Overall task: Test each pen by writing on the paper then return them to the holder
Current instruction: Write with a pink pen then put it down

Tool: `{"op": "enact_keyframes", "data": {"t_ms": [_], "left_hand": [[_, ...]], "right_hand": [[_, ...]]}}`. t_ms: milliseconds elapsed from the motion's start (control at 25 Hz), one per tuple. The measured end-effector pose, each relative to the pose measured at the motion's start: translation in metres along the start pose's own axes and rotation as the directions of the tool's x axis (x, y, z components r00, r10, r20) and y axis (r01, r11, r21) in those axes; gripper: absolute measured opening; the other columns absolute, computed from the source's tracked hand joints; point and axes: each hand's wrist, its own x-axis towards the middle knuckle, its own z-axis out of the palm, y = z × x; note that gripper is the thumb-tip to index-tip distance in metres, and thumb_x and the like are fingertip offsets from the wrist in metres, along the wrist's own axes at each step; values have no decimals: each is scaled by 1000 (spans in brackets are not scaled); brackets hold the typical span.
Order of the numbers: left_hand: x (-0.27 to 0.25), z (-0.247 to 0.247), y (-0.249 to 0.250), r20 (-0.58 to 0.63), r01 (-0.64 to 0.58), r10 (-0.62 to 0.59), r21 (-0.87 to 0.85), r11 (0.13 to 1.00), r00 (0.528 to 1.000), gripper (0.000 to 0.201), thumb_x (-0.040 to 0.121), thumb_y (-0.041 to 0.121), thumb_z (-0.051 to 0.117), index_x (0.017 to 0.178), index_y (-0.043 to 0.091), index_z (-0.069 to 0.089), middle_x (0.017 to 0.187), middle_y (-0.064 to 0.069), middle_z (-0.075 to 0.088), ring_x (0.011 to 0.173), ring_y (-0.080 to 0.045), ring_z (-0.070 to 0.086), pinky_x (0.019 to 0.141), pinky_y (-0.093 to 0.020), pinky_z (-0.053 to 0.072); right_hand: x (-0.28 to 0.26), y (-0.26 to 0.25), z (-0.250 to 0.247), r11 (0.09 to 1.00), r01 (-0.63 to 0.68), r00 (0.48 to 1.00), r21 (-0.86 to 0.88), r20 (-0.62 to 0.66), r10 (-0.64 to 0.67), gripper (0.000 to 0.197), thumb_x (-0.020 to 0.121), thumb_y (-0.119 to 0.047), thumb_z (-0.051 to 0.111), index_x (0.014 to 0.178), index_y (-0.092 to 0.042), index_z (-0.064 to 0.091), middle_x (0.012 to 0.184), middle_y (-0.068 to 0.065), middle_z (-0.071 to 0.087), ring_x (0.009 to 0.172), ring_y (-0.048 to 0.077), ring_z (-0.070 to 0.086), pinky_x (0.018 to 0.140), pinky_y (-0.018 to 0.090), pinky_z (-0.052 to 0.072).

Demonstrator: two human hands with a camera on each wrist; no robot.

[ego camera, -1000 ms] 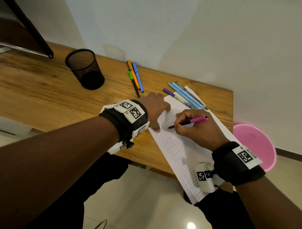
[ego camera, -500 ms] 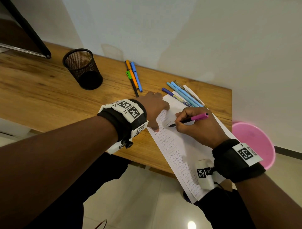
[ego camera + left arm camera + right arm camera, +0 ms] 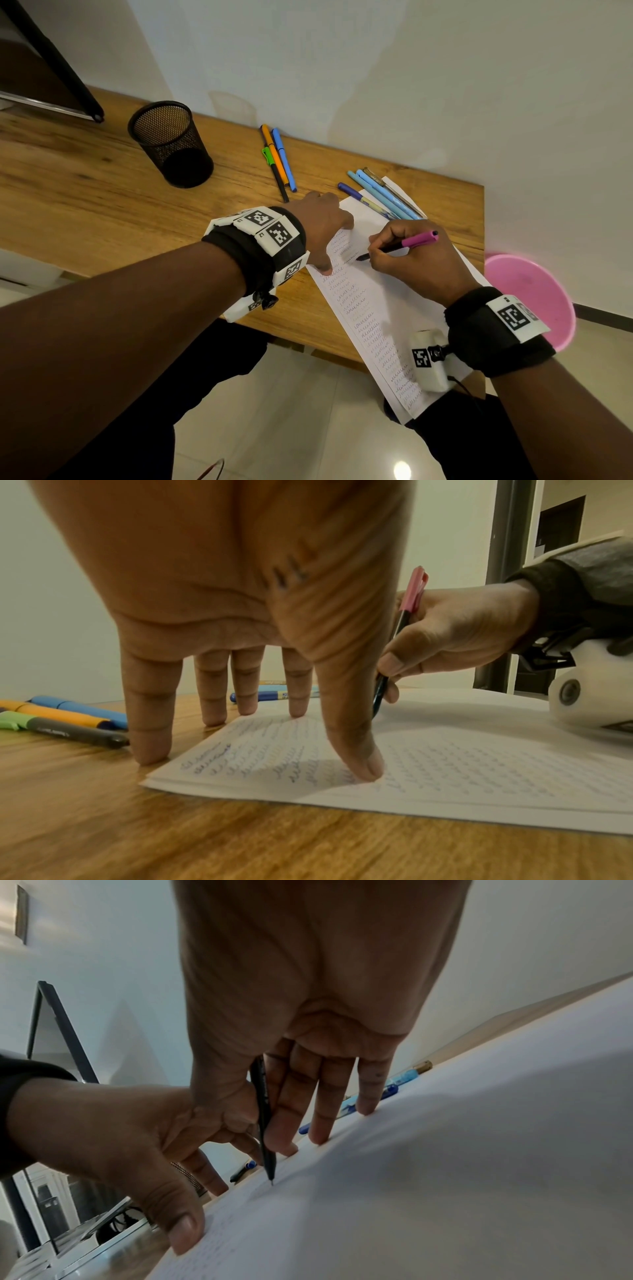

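My right hand grips a black pen with a pink cap and its tip touches the white paper among rows of scribbles. In the right wrist view the pen stands between thumb and fingers with its tip on the paper. My left hand lies spread, fingertips pressing the paper's left edge. The black mesh holder stands empty at the back left. Orange, blue and green-capped pens lie beside it; several blue pens lie at the paper's top.
A pink bowl-shaped bin sits below the desk's right end. A dark monitor stand leg crosses the back left corner. The wooden desk ends at a wall behind, and the paper overhangs its front edge.
The right hand with the pink-capped pen has shifted slightly along the line of writing. The left hand has stayed pressed on the paper.
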Motion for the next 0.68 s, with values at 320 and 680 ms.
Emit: {"op": "enact_keyframes", "data": {"t_ms": [320, 680], "left_hand": [[0, 0, 1, 0, -3, 3, 3, 1000, 1000, 94, 72, 50, 82, 150, 31, 32, 152, -6, 31, 139, -28, 32, 108, -49, 41], [-1, -3, 2, 10, -2, 2, 5, 1000, 1000, 94, 73, 48, 82, 150, 29, 32, 152, -7, 31, 139, -28, 31, 109, -49, 39]], "right_hand": [[2, 1, -2, 1000, -11, 1000, 2, -10, 11, 5, 82, -17, 78, 87, -15, 77, 86, -1, 76, 81, 15, 71, 84, 38, 61], [3, 1, -4, 1000, -19, 1000, 14, -18, 19, 5, 83, -16, 77, 87, -14, 77, 85, 0, 76, 81, 17, 71, 86, 39, 61]]}}
